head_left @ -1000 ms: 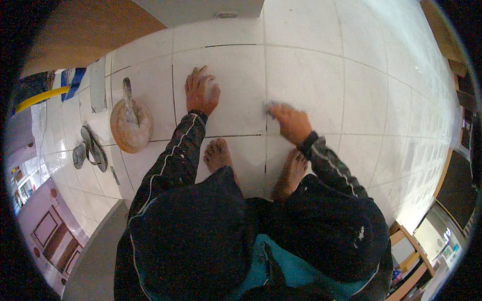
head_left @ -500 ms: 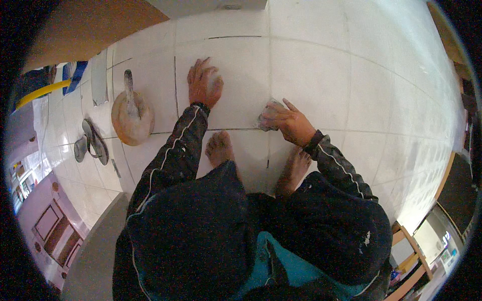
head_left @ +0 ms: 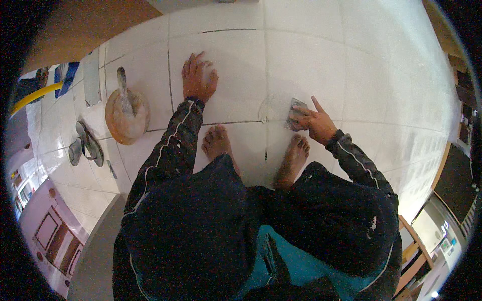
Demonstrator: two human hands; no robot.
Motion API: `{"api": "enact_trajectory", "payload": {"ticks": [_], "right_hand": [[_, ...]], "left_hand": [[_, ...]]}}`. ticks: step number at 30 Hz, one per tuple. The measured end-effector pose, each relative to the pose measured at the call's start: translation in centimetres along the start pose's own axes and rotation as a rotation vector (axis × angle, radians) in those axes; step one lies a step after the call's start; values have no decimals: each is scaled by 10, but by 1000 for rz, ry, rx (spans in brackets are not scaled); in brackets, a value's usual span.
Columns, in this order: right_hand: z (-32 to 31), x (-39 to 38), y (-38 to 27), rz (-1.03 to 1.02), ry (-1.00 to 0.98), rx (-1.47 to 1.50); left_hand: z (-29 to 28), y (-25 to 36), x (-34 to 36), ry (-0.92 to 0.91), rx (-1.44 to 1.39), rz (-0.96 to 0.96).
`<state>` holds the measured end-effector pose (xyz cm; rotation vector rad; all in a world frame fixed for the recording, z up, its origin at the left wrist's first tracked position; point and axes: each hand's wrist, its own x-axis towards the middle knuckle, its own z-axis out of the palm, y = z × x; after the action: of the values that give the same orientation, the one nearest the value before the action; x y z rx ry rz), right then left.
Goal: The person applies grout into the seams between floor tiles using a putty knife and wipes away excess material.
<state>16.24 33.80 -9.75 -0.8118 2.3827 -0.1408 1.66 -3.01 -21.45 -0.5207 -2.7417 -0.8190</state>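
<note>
**Currently in the right hand (head_left: 321, 125): a flat grey pad (head_left: 297, 109) at the white tiles (head_left: 311, 55)**

Grasped under bent fingers, with one finger sticking out away from the rest. Just left of the grip, a pale curved smear (head_left: 269, 104) on the tiles; from there, a dark line (head_left: 231, 122) running farther left. Just below the grip, the bare right foot (head_left: 293, 156); lower and farther left, the left foot (head_left: 218, 141).

Well left of the grip and a little higher, the left hand (head_left: 199, 80), back upward, fingers spread and slightly bent; cannot tell about any hold there, with the palm hidden. Farther left again, a brown round bowl (head_left: 115, 126) with a whitish trowel (head_left: 126, 103) resting in it, handle past the rim. Farthest left of these, grey sandals (head_left: 92, 146).
</note>
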Motion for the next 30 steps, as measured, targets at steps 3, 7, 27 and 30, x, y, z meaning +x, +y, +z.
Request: {"api": "enact_trajectory", "payload": {"ticks": [3, 7, 27, 30], "right_hand": [[-16, -2, -1, 55, 107, 125], [-35, 28, -10, 255, 264, 450], [7, 14, -40, -293, 240, 123], [-2, 17, -29, -81, 198, 286]], "left_hand": [[-2, 0, 1, 6, -22, 11], [-4, 7, 3, 43, -44, 7], [-1, 0, 0, 34, 20, 53], [-1, -2, 0, 25, 30, 44]]}}
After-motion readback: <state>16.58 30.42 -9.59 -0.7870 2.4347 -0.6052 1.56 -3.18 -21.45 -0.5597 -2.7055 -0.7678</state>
